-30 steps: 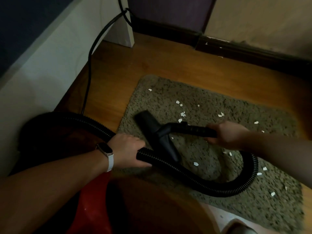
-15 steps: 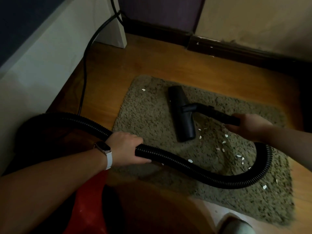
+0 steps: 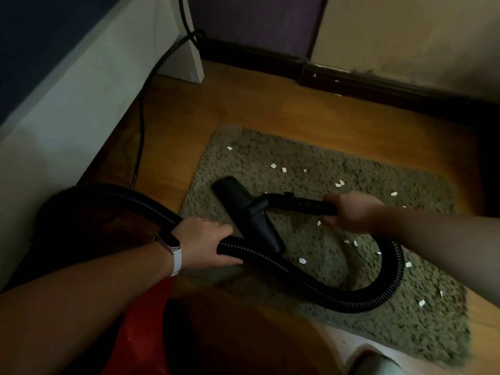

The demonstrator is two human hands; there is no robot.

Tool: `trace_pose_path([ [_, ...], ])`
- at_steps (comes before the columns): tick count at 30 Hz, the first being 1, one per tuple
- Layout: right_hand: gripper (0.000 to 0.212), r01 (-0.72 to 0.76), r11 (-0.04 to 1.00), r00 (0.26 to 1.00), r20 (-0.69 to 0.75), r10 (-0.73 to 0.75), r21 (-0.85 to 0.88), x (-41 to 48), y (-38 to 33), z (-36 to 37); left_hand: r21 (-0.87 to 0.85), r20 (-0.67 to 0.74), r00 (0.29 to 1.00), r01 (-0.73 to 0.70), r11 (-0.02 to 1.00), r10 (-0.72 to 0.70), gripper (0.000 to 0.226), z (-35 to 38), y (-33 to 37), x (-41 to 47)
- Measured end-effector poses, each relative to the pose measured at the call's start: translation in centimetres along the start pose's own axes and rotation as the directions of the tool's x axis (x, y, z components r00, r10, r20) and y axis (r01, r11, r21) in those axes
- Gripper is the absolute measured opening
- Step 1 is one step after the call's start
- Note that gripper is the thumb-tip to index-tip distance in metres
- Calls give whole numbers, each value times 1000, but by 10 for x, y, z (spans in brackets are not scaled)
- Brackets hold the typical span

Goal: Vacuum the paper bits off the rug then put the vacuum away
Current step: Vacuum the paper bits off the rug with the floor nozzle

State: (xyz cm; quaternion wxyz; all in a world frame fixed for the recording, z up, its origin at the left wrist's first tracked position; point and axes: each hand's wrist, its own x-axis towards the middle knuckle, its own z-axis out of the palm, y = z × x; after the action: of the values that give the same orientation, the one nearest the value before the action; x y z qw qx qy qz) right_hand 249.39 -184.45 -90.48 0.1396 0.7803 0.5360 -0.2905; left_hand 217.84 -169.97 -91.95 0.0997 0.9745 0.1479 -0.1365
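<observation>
A shaggy grey-brown rug [image 3: 319, 155] lies on the wooden floor, strewn with several white paper bits [image 3: 302, 260]. The black floor nozzle [image 3: 243, 209] sits on the rug's near left part. My right hand [image 3: 349, 211] grips the black wand [image 3: 305, 204] behind the nozzle. A ribbed black hose [image 3: 389, 282] loops from the wand across the rug and back to the left. My left hand [image 3: 205, 244], with a watch on its wrist, grips that hose near the rug's left edge. The red vacuum body [image 3: 140, 328] is partly hidden under my left arm.
A white furniture panel [image 3: 67, 109] runs along the left, with a black power cord [image 3: 140, 147] trailing down beside it. Dark skirting board [image 3: 378, 87] lines the far wall. Bare wooden floor [image 3: 270, 109] lies beyond the rug. A foot [image 3: 376, 361] shows at the bottom right.
My right hand has pulled the wand and nozzle back toward me and to the left across the rug. The hose loop has tightened. My left hand keeps its hold on the hose.
</observation>
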Motion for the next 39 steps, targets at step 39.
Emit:
trace_pose_path([
  [39, 36, -154, 910, 958, -169, 233, 384, 9, 112, 4, -189, -281, 897, 297, 936, -341, 64, -8, 51, 26],
])
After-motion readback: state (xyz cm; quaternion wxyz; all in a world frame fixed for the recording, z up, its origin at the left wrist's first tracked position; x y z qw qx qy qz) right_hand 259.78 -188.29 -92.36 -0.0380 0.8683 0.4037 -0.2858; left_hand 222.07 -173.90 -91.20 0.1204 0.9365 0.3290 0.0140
